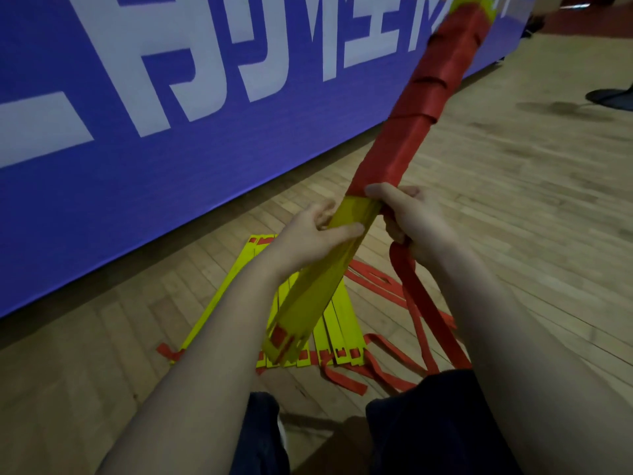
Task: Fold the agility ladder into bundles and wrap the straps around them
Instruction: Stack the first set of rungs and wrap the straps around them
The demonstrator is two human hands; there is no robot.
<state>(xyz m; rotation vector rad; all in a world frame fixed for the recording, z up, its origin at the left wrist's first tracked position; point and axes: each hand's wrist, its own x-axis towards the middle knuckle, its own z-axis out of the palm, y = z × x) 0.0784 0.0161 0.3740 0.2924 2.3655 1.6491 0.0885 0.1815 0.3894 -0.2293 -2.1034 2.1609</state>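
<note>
A bundle of yellow ladder rungs [318, 286] slants from low centre up to the top right. Red strap [424, 108] is wound around most of its upper length. My left hand [315, 231] grips the bare yellow part of the bundle from the left, fingers curled round it. My right hand [407, 217] holds the bundle at the lower edge of the wrapping and pinches the loose red strap [424, 303], which hangs down toward the floor. More yellow rungs [339, 323] lie flat on the floor below, with red straps [380, 282] tangled beside them.
A large blue banner with white lettering [171, 114] stands along the left and far side. The floor is wooden parquet [513, 217]. A dark shoe [613, 96] shows at the right edge. My knees in dark shorts [411, 423] are at the bottom.
</note>
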